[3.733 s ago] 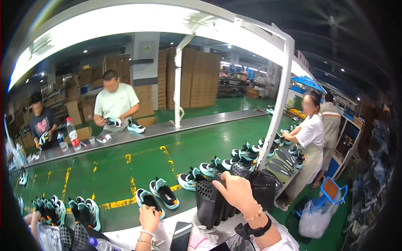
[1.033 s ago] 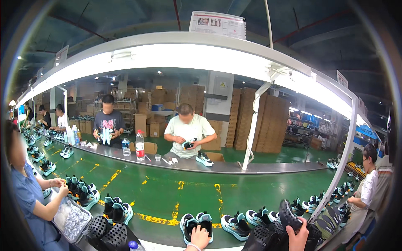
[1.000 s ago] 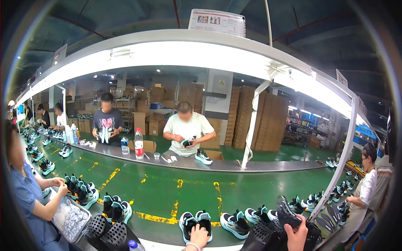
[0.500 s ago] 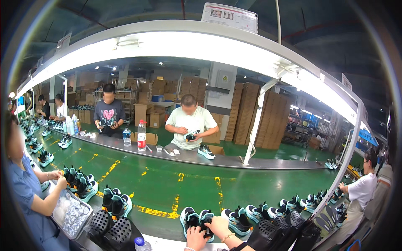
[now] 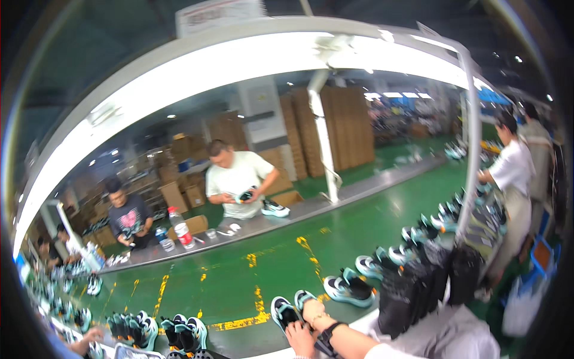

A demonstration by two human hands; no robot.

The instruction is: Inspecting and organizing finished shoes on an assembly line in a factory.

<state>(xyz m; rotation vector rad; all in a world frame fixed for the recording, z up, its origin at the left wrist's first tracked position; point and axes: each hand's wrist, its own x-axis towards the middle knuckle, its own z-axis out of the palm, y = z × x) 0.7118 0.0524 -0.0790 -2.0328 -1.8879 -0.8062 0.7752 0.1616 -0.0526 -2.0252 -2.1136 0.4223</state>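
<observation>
Since the black-and-mint sneaker pair point(image 5: 283, 310) stands at the near edge of the green desk point(image 5: 233, 293), seemingly for reach, our left hand point(image 5: 300, 340) and right hand point(image 5: 314, 311), whose grip we cannot tell, touch it.

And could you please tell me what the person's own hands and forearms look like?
Neither hand wears a glove. The right hand has a thin light bracelet at the wrist, a black band above it, and a white sleeve farther up. The left hand is mostly cut off below the wrist.
</observation>
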